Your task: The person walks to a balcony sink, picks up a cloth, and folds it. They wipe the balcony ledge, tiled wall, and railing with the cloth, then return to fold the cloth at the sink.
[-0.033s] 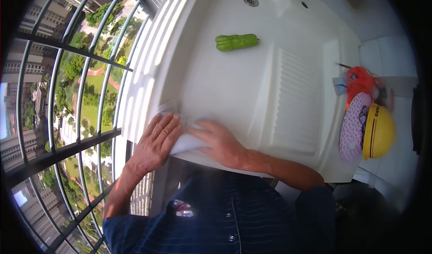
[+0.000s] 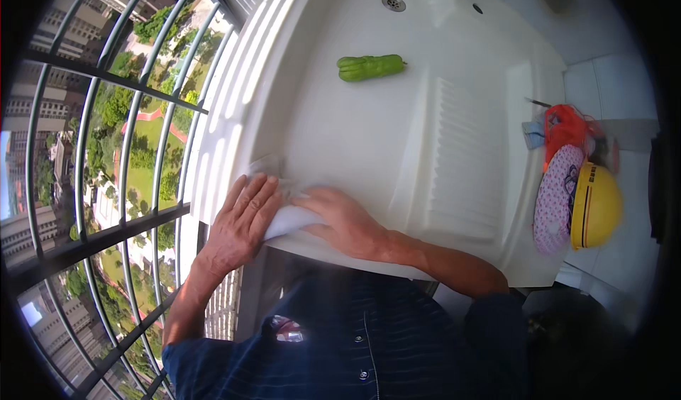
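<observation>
While both palms lie flat at the near edge of the white sink [image 2: 369, 145], a white cloth [image 2: 289, 219] sits trapped beneath them, only a pale strip of it showing between the two hands. The left hand [image 2: 241, 223] rests with its fingers spread and stretched toward the far side, pressing down on the left part of the cloth at the sink's near-left corner. The right hand [image 2: 347, 219] lies just beside it, fingers together and pointing left, covering the right part of the same cloth; neither hand pinches it, both simply press it against the basin's surface. A dark blue striped shirt [image 2: 369, 343] fills the near foreground, with the right forearm coming in from the near right.

Well apart from the hands, far across the basin, a green gourd-like vegetable [image 2: 370, 67] lies on its side on the bare white surface. Beyond it, at the far end, the drain [image 2: 394, 3] shows as a small metal ring. A ribbed washing section [image 2: 461, 166] runs along the right side of the basin. To the right of the sink, a yellow helmet [image 2: 596, 205] lies beside a pink patterned cloth item [image 2: 557, 198], with an orange bag [image 2: 567, 130] just beyond them. Along the left, dark window bars [image 2: 106, 67] curve past a view of trees and buildings far below
</observation>
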The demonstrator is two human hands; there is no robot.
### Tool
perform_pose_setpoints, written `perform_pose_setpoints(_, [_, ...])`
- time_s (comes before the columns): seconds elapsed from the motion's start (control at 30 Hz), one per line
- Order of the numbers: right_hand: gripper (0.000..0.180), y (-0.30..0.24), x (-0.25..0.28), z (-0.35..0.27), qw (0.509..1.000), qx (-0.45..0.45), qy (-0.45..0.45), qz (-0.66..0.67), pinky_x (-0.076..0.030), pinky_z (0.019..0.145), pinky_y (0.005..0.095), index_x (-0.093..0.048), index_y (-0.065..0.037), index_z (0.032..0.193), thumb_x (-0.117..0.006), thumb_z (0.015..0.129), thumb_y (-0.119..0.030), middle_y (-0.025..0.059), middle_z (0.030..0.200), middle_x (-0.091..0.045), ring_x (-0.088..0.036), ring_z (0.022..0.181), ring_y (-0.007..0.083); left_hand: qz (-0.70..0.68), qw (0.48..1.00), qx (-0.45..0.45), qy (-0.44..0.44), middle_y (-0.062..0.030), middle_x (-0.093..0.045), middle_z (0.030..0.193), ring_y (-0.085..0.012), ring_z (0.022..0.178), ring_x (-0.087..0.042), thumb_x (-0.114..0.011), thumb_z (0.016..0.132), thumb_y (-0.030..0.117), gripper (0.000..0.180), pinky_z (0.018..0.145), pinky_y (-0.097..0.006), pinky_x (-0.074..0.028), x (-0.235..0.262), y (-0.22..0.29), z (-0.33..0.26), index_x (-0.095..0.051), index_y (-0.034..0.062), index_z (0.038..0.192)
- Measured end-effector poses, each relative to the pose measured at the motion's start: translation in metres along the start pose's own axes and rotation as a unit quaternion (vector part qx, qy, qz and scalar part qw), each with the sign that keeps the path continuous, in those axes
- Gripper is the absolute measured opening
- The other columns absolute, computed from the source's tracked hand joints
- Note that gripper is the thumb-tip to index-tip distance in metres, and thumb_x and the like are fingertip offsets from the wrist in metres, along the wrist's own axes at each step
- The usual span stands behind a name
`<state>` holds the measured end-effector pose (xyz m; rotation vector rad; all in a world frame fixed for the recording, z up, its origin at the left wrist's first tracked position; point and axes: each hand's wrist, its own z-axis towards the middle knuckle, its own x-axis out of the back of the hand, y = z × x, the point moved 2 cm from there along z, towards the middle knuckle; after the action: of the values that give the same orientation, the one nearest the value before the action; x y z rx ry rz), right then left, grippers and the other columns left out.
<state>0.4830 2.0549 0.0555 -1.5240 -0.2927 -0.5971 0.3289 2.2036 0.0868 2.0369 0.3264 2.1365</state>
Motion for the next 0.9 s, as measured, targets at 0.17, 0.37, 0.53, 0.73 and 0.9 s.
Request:
perform_pose_setpoints(0.17, [0.041,-0.022,0.039,0.017,0.997,0.027,0.006,0.066,-0.044,0.097,0.0407,-0.058,0.004,0.12,-0.069,0.081,-0.007,0.0206,0.122,-0.057,-0.054,0.114,0.0344,0.072,0.992,0.008,0.099,-0.0191,-0.05,0.138,-0.0347,0.13,-0.047,-0.059,0.081,0.004,0.043,0.111,-0.053,-0.03,0.034,0.009,0.024,-0.053,0.0003,0.124])
perform_pose_setpoints(0.37, [0.046,-0.027,0.111,0.053,0.97,0.144,0.163,-0.107,-0.045,0.097,0.0431,-0.059,0.001,0.118,-0.074,0.075,-0.007,0.0161,0.118,-0.061,-0.055,0.113,0.035,0.138,0.97,-0.021,0.197,-0.0098,-0.056,0.132,-0.0283,0.125,-0.051,-0.064,0.076,0.003,0.051,0.109,-0.046,-0.038,0.078,-0.006,0.11,-0.054,0.0068,0.126])
perform_pose_setpoints(0.53, [0.039,0.007,0.116,0.037,0.91,0.167,0.257,-0.28,-0.04,0.098,0.0427,-0.061,-0.003,0.113,-0.071,0.076,-0.011,0.0111,0.117,-0.061,-0.054,0.112,0.0298,0.118,0.976,-0.054,0.174,-0.0128,-0.052,0.135,-0.0304,0.129,-0.046,-0.056,0.081,0.003,0.046,0.11,-0.044,-0.035,0.042,-0.004,0.14,-0.052,0.0036,0.127])
perform_pose_setpoints(0.73, [0.036,0.064,0.04,0.0,0.913,-0.01,0.034,-0.406,-0.044,0.093,0.0423,-0.059,0.0,0.112,-0.063,0.077,-0.009,0.0147,0.126,-0.054,-0.048,0.119,0.0368,0.031,0.999,0.002,-0.042,-0.0168,-0.043,0.144,-0.0303,0.137,-0.037,-0.05,0.077,-0.008,0.056,0.111,-0.042,-0.033,-0.06,0.002,0.111,-0.049,0.0006,0.132])
perform_pose_setpoints(0.9, [0.037,0.046,0.023,-0.037,0.874,0.012,0.045,-0.485,-0.047,0.085,0.0446,-0.059,0.001,0.109,-0.064,0.076,-0.016,0.0184,0.126,-0.051,-0.047,0.118,0.0401,-0.071,0.984,0.04,-0.156,-0.0158,-0.039,0.147,-0.0302,0.139,-0.034,-0.06,0.083,0.004,0.054,0.113,-0.04,-0.03,-0.036,0.023,0.089,-0.048,0.0024,0.135])
